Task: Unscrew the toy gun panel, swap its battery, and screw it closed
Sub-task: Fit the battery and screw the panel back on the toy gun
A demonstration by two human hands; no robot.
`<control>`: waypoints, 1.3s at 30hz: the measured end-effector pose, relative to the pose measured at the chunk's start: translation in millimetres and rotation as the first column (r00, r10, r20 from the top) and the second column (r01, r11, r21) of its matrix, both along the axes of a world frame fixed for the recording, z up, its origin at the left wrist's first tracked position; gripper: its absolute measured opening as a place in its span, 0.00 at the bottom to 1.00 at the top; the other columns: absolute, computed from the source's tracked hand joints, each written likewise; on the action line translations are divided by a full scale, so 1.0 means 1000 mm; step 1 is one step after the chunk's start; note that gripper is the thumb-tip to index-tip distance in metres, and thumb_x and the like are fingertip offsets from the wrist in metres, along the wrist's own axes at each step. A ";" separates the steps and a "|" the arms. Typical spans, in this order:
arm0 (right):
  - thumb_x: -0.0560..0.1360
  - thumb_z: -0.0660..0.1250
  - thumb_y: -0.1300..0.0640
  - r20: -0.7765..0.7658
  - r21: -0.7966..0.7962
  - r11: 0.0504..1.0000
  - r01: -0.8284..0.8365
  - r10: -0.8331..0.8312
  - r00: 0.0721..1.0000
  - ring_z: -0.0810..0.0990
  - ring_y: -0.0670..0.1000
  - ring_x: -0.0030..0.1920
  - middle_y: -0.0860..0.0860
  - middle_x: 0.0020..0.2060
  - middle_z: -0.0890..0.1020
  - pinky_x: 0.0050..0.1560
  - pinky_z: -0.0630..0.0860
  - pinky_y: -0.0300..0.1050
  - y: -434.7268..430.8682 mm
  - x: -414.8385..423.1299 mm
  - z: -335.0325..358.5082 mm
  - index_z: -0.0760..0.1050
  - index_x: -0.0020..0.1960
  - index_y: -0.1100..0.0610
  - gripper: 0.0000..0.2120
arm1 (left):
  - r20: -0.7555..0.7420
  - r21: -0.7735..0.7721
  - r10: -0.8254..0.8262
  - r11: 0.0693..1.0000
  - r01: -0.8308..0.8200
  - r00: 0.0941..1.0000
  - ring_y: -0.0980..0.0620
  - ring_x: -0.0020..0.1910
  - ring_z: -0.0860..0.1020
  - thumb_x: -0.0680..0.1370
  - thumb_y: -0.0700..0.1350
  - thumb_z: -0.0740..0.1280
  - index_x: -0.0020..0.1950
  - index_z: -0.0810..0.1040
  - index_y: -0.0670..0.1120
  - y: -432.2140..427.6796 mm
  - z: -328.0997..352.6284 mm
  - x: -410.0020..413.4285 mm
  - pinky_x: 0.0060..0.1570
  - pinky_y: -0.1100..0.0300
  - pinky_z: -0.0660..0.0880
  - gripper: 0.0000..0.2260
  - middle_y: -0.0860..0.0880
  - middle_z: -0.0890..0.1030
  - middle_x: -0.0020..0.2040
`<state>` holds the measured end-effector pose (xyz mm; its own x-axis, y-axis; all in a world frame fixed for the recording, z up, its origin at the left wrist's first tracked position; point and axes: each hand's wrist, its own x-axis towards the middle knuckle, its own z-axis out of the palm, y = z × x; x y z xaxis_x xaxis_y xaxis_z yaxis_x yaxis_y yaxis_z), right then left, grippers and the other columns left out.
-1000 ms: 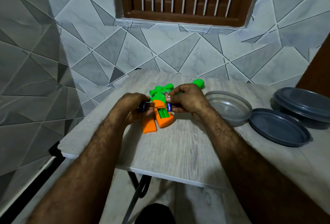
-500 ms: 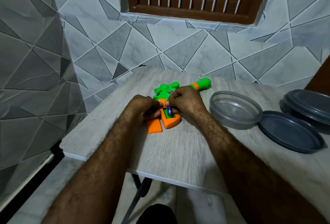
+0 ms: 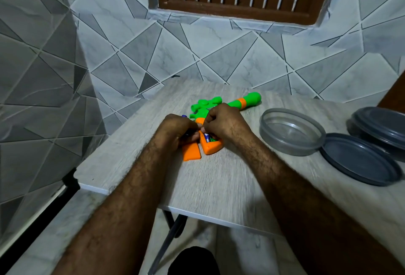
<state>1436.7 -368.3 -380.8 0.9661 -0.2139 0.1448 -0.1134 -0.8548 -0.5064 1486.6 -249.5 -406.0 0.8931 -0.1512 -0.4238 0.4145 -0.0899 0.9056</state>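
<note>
Tabletop [image 3: 219, 182]; hands [image 3: 225, 124] hide gun's [image 3: 245, 102] battery [image 3: 207, 137].

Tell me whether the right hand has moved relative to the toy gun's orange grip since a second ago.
Yes. The right hand has come down and toward the left hand, pressing the battery into the toy gun's open grip.
</note>
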 end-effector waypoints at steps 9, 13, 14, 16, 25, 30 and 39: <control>0.67 0.76 0.53 -0.022 -0.033 0.999 -0.004 0.003 1.000 0.82 0.53 0.48 0.53 0.43 0.85 0.50 0.79 0.47 -0.002 0.000 0.000 0.84 0.43 0.56 0.07 | -0.003 -0.014 0.005 1.000 -0.005 1.000 0.53 0.31 0.78 0.76 0.35 0.70 0.47 0.83 0.38 0.001 -0.002 0.001 0.41 0.60 0.81 0.02 0.43 0.81 0.38; 0.68 0.77 0.53 -0.054 -0.072 0.997 -0.034 0.030 0.998 0.81 0.53 0.50 0.54 0.45 0.85 0.48 0.77 0.43 -0.002 -0.003 0.003 0.85 0.46 0.53 0.08 | 0.015 -0.032 0.017 0.999 -0.016 1.000 0.51 0.32 0.79 0.73 0.35 0.73 0.47 0.81 0.38 0.001 -0.004 0.002 0.39 0.60 0.81 0.04 0.41 0.81 0.39; 0.69 0.76 0.54 -0.059 -0.108 0.993 -0.040 0.033 0.998 0.81 0.54 0.51 0.54 0.46 0.85 0.51 0.78 0.45 -0.001 -0.004 0.004 0.85 0.48 0.54 0.08 | 0.020 -0.033 0.020 0.999 -0.019 1.000 0.51 0.33 0.80 0.73 0.35 0.73 0.48 0.81 0.37 0.001 -0.005 0.002 0.39 0.59 0.81 0.05 0.41 0.81 0.40; 0.70 0.74 0.56 -0.051 -0.172 0.985 -0.028 0.019 0.998 0.81 0.55 0.52 0.55 0.47 0.85 0.54 0.78 0.48 0.001 -0.006 0.005 0.85 0.49 0.56 0.08 | 0.025 -0.039 0.022 0.999 -0.021 0.999 0.49 0.35 0.81 0.72 0.35 0.74 0.49 0.81 0.37 0.000 -0.006 0.001 0.39 0.59 0.80 0.07 0.40 0.82 0.42; 0.73 0.72 0.57 -0.253 -0.275 0.942 -0.190 0.119 0.960 0.79 0.52 0.55 0.51 0.54 0.83 0.57 0.77 0.47 -0.005 -0.006 0.012 0.84 0.55 0.50 0.11 | 0.028 -0.039 0.012 0.999 -0.011 1.000 0.50 0.33 0.79 0.73 0.35 0.73 0.49 0.80 0.38 -0.001 -0.003 -0.001 0.41 0.59 0.81 0.06 0.41 0.80 0.41; 0.73 0.70 0.57 -0.293 -0.368 0.896 -0.250 0.144 0.945 0.78 0.54 0.54 0.53 0.55 0.82 0.50 0.76 0.43 -0.004 0.002 0.011 0.84 0.55 0.50 0.11 | 0.037 -0.029 0.007 1.000 -0.006 0.999 0.50 0.31 0.79 0.73 0.33 0.73 0.46 0.79 0.38 -0.002 -0.002 -0.002 0.36 0.60 0.81 0.05 0.42 0.79 0.37; 0.76 0.66 0.55 -0.129 -0.421 0.876 -0.236 0.200 0.971 0.78 0.57 0.53 0.56 0.49 0.82 0.42 0.69 0.43 -0.008 -0.004 0.003 0.82 0.53 0.55 0.09 | 0.054 -0.048 0.003 0.999 0.000 0.999 0.49 0.31 0.79 0.73 0.33 0.73 0.50 0.79 0.36 -0.003 -0.005 -0.001 0.31 0.60 0.81 0.08 0.40 0.80 0.38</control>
